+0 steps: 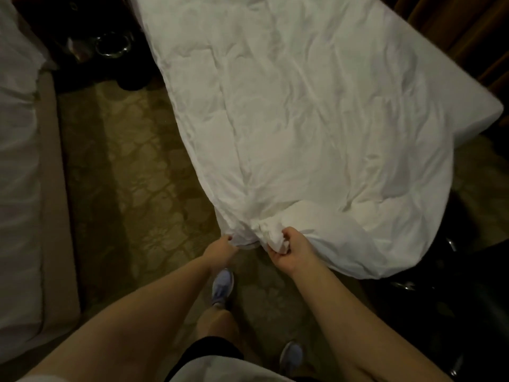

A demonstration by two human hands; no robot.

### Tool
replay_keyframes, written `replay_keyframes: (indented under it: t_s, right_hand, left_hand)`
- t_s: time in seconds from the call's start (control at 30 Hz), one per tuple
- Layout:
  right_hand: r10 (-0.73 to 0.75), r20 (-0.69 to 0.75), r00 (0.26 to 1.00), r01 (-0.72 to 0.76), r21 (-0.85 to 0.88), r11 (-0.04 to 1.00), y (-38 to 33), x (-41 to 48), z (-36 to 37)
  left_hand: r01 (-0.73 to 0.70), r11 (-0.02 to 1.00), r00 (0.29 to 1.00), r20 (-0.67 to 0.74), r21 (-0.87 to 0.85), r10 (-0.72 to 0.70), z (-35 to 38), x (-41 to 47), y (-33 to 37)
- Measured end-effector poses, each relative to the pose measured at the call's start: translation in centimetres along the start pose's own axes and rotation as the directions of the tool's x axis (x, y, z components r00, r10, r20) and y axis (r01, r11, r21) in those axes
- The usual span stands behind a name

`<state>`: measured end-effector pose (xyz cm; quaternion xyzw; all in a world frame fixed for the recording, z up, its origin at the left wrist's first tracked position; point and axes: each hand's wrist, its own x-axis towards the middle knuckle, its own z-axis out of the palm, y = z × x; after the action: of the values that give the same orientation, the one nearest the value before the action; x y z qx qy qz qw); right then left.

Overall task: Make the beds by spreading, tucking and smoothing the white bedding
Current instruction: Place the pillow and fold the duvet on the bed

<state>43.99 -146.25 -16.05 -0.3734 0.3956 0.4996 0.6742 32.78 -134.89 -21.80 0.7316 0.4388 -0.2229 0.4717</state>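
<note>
A wrinkled white duvet [303, 106] lies spread over the bed ahead of me and hangs off its near end. My left hand [221, 248] pinches the duvet's near edge at the corner. Just to its right, my right hand [290, 250] grips a bunched wad of the same white fabric, fingers curled around it. Both hands hold the near corner lifted above the carpet. The bare white mattress [473, 106] shows at the far right, beyond the duvet's edge.
A second bed with white bedding [16, 188] and a beige base runs along the left. Patterned carpet [132, 175] fills the aisle between the beds. A dark nightstand with shiny objects [110, 45] stands at the back. Dark furniture [454, 299] sits at right. My feet stand below.
</note>
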Motion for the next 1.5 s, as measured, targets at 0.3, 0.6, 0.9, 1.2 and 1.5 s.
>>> replay_keyframes:
  t_s: [0.3, 0.6, 0.9, 1.2, 1.5]
  right_hand:
    - [-0.013, -0.153, 0.988, 0.018, 0.028, 0.999, 2.9, 9.8, 6.3]
    - [-0.010, -0.186, 0.982, 0.042, 0.169, 0.985, 4.7, 11.2, 5.8]
    - [-0.068, -0.242, 0.968, 0.126, 0.233, 0.964, 3.7, 5.1, 5.2]
    - [-0.257, 0.062, 0.964, 0.194, 0.495, 0.847, -2.4, -6.8, 4.9]
    - [-0.364, 0.198, 0.910, 0.241, 0.462, 0.853, -3.0, -14.0, 2.1]
  left_hand:
    - [0.222, 0.975, 0.963, 0.152, 0.024, -0.223, -4.7, 11.5, -1.6]
    - [0.345, 0.670, 0.934, 0.169, -0.657, -0.315, -2.6, 16.3, -3.7]
    - [0.207, 0.605, 0.974, 0.105, -0.769, -0.199, -3.9, 8.9, 1.7]
    - [0.096, 0.702, 0.988, 0.156, -0.706, 0.021, -2.3, 1.6, 8.7]
    - [0.043, 0.690, 0.925, 0.289, -0.722, 0.245, 2.5, -4.1, 12.7]
